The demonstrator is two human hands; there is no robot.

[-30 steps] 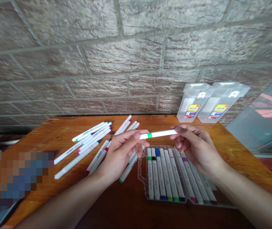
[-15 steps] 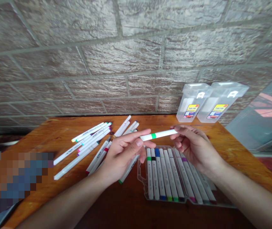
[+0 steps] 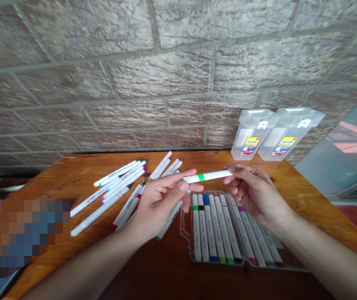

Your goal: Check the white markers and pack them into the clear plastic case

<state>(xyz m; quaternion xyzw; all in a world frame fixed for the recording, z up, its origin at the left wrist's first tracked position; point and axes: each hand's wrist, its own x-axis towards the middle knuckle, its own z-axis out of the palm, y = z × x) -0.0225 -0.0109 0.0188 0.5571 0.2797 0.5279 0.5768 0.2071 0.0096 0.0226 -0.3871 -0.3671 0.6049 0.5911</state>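
Observation:
A white marker (image 3: 214, 175) with a green band is held nearly level between both hands, above the table. The fingers of my left hand (image 3: 162, 200) pinch its banded end. At the other end, my right hand (image 3: 256, 189) grips the tip between thumb and fingers. Below them lies an open clear plastic case (image 3: 187, 239) with a row of white markers (image 3: 219, 233) in each half; my right hand and forearm hide part of the right half. Loose white markers (image 3: 120, 179) with coloured ends lie scattered left of and behind my left hand.
Two clear plastic containers (image 3: 249, 135) with yellow and blue labels stand at the back right of the wooden table (image 3: 203, 156). A stone-block wall (image 3: 166, 75) rises behind it. A pixelated patch covers the lower left.
Almost nothing differs. Both hands and the marker have shifted only very slightly, and the grip on each end looks the same.

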